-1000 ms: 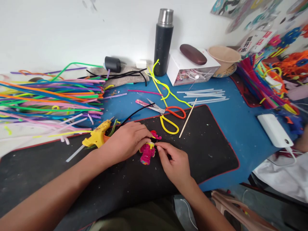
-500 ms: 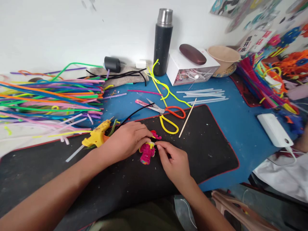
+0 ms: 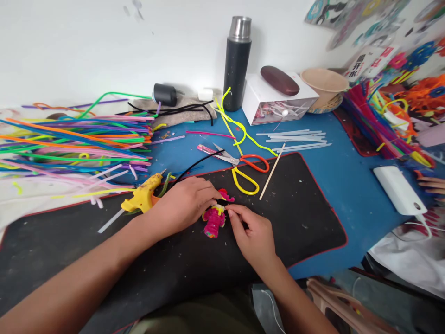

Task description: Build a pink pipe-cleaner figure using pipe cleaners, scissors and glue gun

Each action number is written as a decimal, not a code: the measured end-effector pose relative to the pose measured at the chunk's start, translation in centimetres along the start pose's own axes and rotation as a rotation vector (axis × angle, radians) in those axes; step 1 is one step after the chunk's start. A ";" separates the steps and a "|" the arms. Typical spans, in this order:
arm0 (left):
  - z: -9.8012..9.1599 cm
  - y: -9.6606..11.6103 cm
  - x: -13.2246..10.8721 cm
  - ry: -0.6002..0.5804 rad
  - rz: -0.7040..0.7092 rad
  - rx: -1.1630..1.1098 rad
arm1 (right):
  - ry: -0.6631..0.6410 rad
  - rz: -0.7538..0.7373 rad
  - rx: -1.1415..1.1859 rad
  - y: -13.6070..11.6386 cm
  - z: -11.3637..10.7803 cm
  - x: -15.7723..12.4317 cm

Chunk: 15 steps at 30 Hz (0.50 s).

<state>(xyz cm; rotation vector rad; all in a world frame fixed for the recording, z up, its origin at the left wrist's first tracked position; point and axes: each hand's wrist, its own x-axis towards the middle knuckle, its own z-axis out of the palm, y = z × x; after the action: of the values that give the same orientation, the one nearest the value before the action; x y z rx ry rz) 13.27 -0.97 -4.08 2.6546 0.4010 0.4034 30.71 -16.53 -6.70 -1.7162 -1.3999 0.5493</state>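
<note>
A small magenta pipe-cleaner figure (image 3: 212, 223) with yellow trim lies on the black mat between my hands. My left hand (image 3: 189, 199) is closed at its upper end, fingertips pinching near the dark and red part. From the right, my right hand (image 3: 253, 229) pinches at the white and yellow collar; what sits between its fingertips is too small to make out. Scissors (image 3: 239, 162) with one red and one yellow handle lie just beyond my hands. Left of my left hand rests a yellow glue gun (image 3: 142, 194) with a glue stick in its back.
A heap of coloured pipe cleaners (image 3: 76, 144) covers the left side. At the back stand a black flask (image 3: 237, 69), a white drawer box (image 3: 278, 99) and a bowl (image 3: 324, 86). White glue sticks (image 3: 295, 138), a wooden stick (image 3: 272, 172) and a power bank (image 3: 398, 190) lie rightward. Another person's hand (image 3: 433, 183) shows at the right edge.
The view has shifted slightly. My hands keep nearly the same hold at the figure. Another person's fingers now show more plainly at the right edge.
</note>
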 end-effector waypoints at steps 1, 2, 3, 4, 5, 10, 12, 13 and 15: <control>0.0 0.1 0.0 -0.003 -0.004 0.000 | 0.001 -0.003 0.000 0.0 0.0 0.0; -0.1 0.1 -0.1 -0.004 -0.006 -0.003 | 0.001 -0.008 -0.001 0.0 0.0 0.0; -0.3 0.1 -0.2 -0.001 -0.008 -0.012 | 0.002 -0.014 -0.001 0.0 0.0 0.0; -0.7 0.1 -0.4 0.007 -0.014 -0.026 | 0.003 -0.019 -0.001 -0.1 0.0 0.0; -1.2 0.0 -0.6 0.021 -0.020 -0.044 | 0.004 -0.023 -0.001 -0.1 0.0 -0.1; -5.1 -1.5 -2.8 0.167 -0.234 -0.035 | 0.024 -0.034 0.018 -0.2 -0.4 -0.1; -6.1 -2.3 -3.8 0.150 -0.335 0.064 | 0.042 -0.032 0.018 -0.2 -0.5 -0.1; -6.4 -2.7 -4.2 0.119 -0.361 0.107 | 0.054 -0.032 0.017 -0.3 -0.6 -0.1; -6.3 -3.5 -4.7 0.067 -0.378 0.205 | 0.081 -0.037 0.019 -0.3 -0.6 -0.1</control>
<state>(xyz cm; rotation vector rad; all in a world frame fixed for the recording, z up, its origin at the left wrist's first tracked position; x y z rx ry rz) 6.03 2.79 -1.20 2.6777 0.9919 0.3454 31.00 -16.85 -6.12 -1.6758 -1.3623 0.4656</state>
